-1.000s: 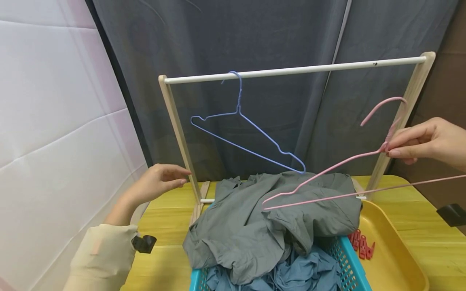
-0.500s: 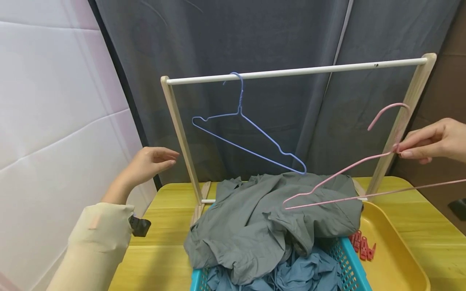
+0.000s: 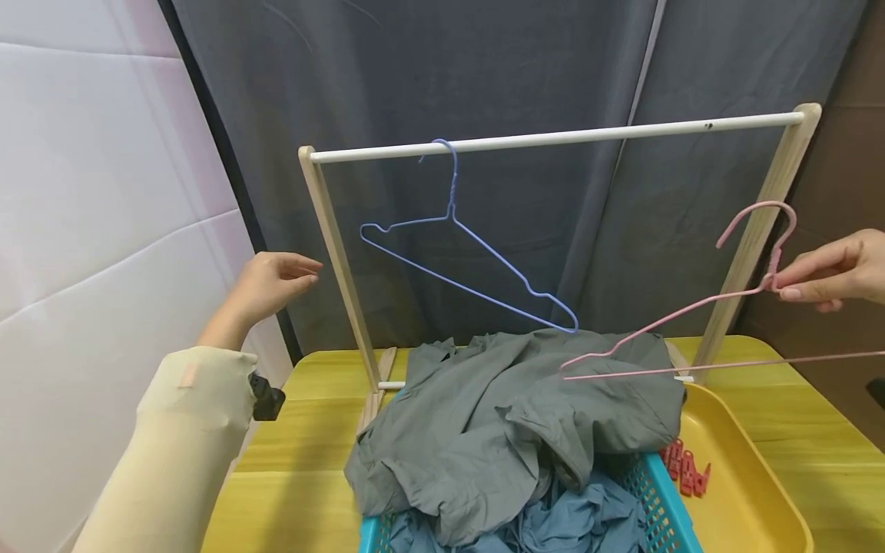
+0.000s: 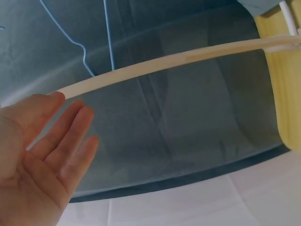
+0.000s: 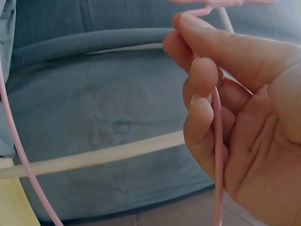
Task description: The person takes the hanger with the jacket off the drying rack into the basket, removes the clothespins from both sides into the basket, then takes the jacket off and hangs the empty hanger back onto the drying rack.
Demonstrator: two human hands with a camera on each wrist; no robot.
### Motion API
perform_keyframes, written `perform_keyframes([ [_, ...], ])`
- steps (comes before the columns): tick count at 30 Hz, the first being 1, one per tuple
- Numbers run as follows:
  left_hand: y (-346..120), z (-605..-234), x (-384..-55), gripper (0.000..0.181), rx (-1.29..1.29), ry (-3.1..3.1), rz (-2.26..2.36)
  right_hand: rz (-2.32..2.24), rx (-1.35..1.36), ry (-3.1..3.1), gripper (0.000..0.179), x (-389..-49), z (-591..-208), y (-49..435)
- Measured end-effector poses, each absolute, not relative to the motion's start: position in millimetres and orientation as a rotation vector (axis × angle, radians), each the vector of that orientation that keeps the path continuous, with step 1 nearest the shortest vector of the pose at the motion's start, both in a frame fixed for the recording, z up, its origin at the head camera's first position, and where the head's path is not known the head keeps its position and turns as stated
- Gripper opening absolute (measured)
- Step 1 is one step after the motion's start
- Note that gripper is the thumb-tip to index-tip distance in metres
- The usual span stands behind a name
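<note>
My right hand (image 3: 840, 270) pinches a pink wire hanger (image 3: 664, 316) near the twisted neck, between thumb and fingers, at the right of the head view. Its hook points up, and its far end overlaps the grey garment (image 3: 470, 430). In the right wrist view one pink arm of the hanger (image 5: 217, 155) passes alongside the curled lower fingers. On the left, my left hand (image 3: 273, 288) is raised beside the rack's left post, fingers relaxed and holding nothing. A blue wire hanger (image 3: 452, 207) hangs bare from the white rail (image 3: 553, 138) between the hands.
The wooden-ended rack stands on a yellow table (image 3: 304, 453). In front of it, a turquoise basket (image 3: 667, 499) holds the grey garment and blue cloth (image 3: 581, 518). To its right, a yellow tray (image 3: 754, 491) contains several red clothespins (image 3: 687, 468). A dark curtain (image 3: 525, 69) hangs behind.
My right hand has moved rightward with the pink hanger, whose hook now stands more clearly in view. My left hand has risen and drifted left, away from the rack post.
</note>
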State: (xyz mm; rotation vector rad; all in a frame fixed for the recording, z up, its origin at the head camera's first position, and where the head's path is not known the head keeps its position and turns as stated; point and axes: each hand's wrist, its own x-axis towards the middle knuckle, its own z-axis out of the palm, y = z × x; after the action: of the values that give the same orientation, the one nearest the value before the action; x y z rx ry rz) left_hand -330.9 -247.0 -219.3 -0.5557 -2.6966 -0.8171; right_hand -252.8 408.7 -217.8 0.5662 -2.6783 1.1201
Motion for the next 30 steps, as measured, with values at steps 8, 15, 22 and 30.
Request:
perform_keyframes([
  [8,-252.8,-208.1,-340.9,0.028,-0.532,-2.696,-0.708,0.898,0.334,-2.776,0.014,-256.3,-209.8,406.4],
  [15,-249.3,-203.8,-351.8,0.03,-0.488,-2.697,-0.703,0.802,0.356,-2.826,0.015,-265.8,-199.8,398.4],
  [22,-245.9,-206.6,-358.4,0.032,-0.461,-2.688,-0.753,0.854,0.306,-2.777,0.017,-273.5,-182.5,373.8],
  [30,-235.4,-217.4,-366.8,0.029,-0.408,-2.577,-0.856,0.855,0.313,-2.74,0.018,-275.5,-164.5,354.6],
])
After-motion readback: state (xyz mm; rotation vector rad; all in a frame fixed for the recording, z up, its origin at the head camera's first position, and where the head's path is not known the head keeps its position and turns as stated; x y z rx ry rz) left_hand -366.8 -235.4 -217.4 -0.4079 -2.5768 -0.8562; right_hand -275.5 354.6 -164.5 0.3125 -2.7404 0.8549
